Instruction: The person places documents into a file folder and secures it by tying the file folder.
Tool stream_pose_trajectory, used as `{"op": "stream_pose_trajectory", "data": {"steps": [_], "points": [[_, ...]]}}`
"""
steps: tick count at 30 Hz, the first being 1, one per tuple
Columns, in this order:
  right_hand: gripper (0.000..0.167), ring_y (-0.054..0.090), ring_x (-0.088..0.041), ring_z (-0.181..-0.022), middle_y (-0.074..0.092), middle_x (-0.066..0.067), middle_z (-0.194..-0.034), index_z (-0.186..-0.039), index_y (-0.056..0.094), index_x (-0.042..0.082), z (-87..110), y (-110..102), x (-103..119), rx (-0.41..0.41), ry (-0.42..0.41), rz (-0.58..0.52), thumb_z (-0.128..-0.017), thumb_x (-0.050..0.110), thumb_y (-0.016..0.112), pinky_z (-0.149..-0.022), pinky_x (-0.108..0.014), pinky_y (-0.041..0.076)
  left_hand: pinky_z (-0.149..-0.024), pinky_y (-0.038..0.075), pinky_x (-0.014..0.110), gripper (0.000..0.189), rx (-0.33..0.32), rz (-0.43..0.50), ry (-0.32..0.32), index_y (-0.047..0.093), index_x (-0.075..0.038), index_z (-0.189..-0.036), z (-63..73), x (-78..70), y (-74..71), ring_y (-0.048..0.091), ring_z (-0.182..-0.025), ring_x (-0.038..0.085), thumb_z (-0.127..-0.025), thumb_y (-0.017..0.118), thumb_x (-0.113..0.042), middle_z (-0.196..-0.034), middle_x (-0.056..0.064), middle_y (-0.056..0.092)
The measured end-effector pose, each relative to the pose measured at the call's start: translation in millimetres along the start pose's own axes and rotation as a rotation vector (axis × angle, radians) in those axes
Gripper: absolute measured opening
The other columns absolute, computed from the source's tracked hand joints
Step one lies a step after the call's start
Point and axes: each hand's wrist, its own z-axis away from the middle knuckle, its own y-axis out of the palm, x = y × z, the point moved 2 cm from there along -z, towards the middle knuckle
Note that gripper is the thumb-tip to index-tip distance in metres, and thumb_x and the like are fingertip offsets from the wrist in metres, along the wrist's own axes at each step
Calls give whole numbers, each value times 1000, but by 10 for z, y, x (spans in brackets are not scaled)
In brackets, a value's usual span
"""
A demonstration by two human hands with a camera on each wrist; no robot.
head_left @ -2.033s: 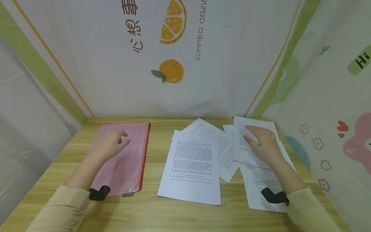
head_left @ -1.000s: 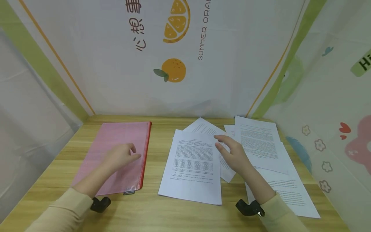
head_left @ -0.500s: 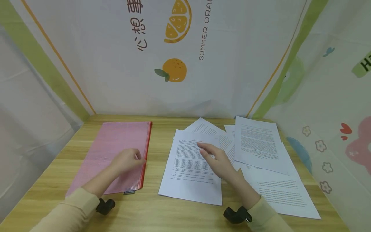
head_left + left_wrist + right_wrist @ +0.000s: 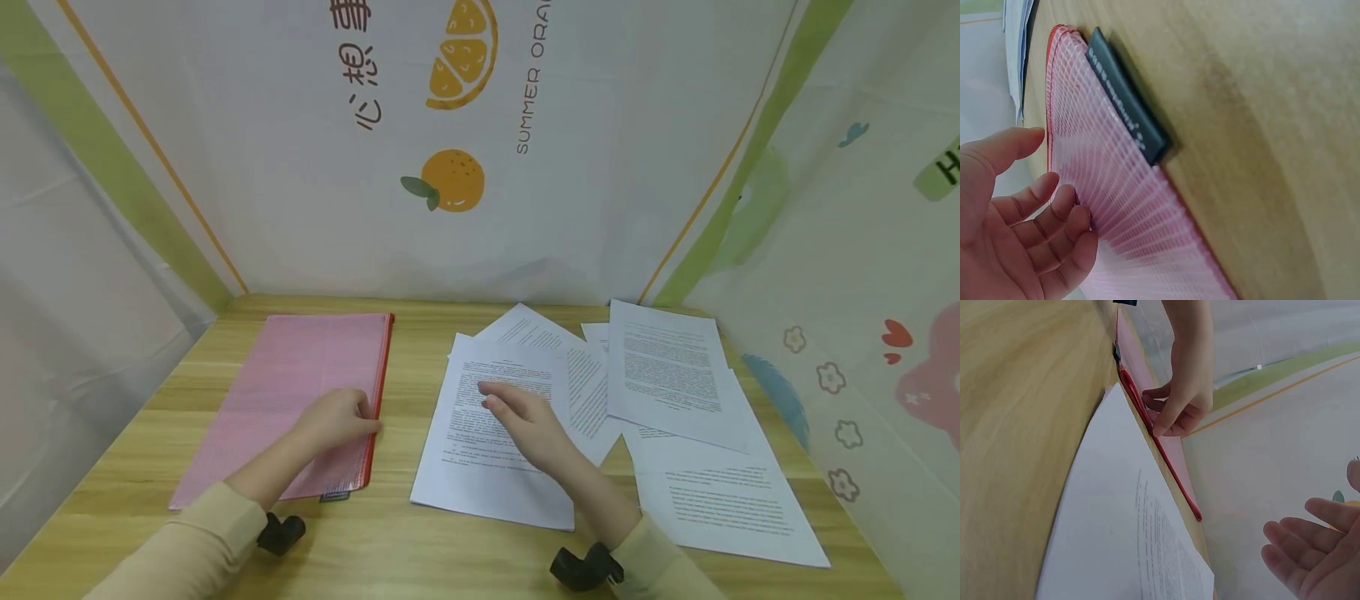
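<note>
A pink mesh zip pouch (image 4: 300, 367) with a red zipper edge lies flat on the left of the table. My left hand (image 4: 333, 423) is at that red edge, its thumb apart from its loosely curled fingers (image 4: 1050, 219); nothing shows gripped. Whether the fingertips touch the mesh, I cannot tell. My right hand (image 4: 528, 425) hovers above a stack of printed paper (image 4: 487, 492) in the middle, fingers relaxed and holding nothing. In the right wrist view, the right hand (image 4: 1322, 550) appears raised off the sheets, with the left hand (image 4: 1179, 409) beside the zipper.
Behind the middle stack, another printed sheet (image 4: 592, 392) lies askew. More overlapping printed papers (image 4: 720, 500) are spread on the right. A dark tag (image 4: 1129, 103) sticks out from the pouch's near edge. Printed cloth curtains (image 4: 570, 225) close off the back and both sides.
My right hand has travelled left from the right-hand papers to above the middle stack. My left hand has come right and nearer me, from over the pouch to its zipper edge.
</note>
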Motion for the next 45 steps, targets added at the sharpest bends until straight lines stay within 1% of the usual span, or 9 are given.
{"op": "stream_pose_trajectory", "data": {"steps": [11, 16, 21, 25, 30, 35, 38, 42, 45], "points": [[39, 59, -21, -112, 60, -10, -128, -130, 59, 9, -77, 219, -4, 41, 38, -57, -101, 31, 46, -95, -44, 45, -52, 40, 32, 23, -8, -5, 5, 59, -7, -68, -10, -6, 31, 46, -57, 16, -78, 72, -22, -63, -1, 53], [40, 60, -22, -110, 59, -14, -128, -130, 59, 9, -112, 300, -36, 55, 74, -96, -101, 32, 45, -94, -42, 46, -48, 34, 28, 27, -7, 22, -4, 52, -9, -61, -6, -34, 28, 40, -52, 13, -79, 70, -19, -57, -2, 46], [43, 61, -21, -107, 59, -15, -127, -130, 59, 5, -140, 382, -43, 65, 87, -131, -101, 33, 45, -93, -39, 48, -47, 32, 27, 32, -17, 35, -3, 46, -11, -57, 1, -54, 22, 36, -50, 12, -80, 69, -16, -54, -3, 40], [42, 61, -19, -105, 60, -14, -126, -130, 59, 5, -160, 453, -34, 71, 100, -144, -100, 32, 47, -93, -38, 48, -47, 31, 27, 35, -20, 35, 0, 43, -13, -56, 1, -55, 26, 36, -49, 12, -80, 68, -16, -53, -3, 39], [39, 61, -17, -103, 62, -13, -123, -128, 60, 8, -177, 554, -50, 87, 128, -157, -99, 31, 49, -89, -34, 50, -49, 34, 28, 30, -27, 54, -14, 47, -11, -60, 18, -42, 25, 38, -52, 13, -82, 67, -16, -57, -2, 42], [38, 62, -19, -101, 62, -15, -122, -128, 59, 3, -174, 626, -55, 88, 154, -195, -98, 26, 53, -85, -29, 51, -50, 35, 30, 25, -59, 84, -15, 50, -9, -63, 47, -21, 1, 39, -54, 14, -82, 66, -15, -59, -1, 43], [38, 63, -22, -100, 62, -16, -121, -128, 58, 0, -181, 665, -58, 77, 156, -214, -97, 22, 54, -83, -31, 52, -49, 33, 29, 27, -87, 89, -6, 48, -10, -62, 69, -20, -25, 37, -53, 14, -83, 64, -15, -57, -2, 40], [38, 64, -23, -98, 64, -15, -117, -127, 58, -1, -200, 725, -79, 65, 172, -226, -96, 20, 56, -80, -32, 53, -47, 30, 28, 30, -136, 86, 12, 45, -10, -61, 111, -33, -63, 35, -51, 13, -84, 63, -17, -55, -2, 37], [38, 64, -21, -96, 65, -15, -115, -126, 58, -2, -217, 775, -102, 62, 188, -231, -96, 20, 57, -79, -31, 53, -46, 30, 28, 28, -183, 71, 27, 45, -11, -62, 145, -42, -88, 35, -51, 13, -85, 61, -17, -55, -2, 37]]}}
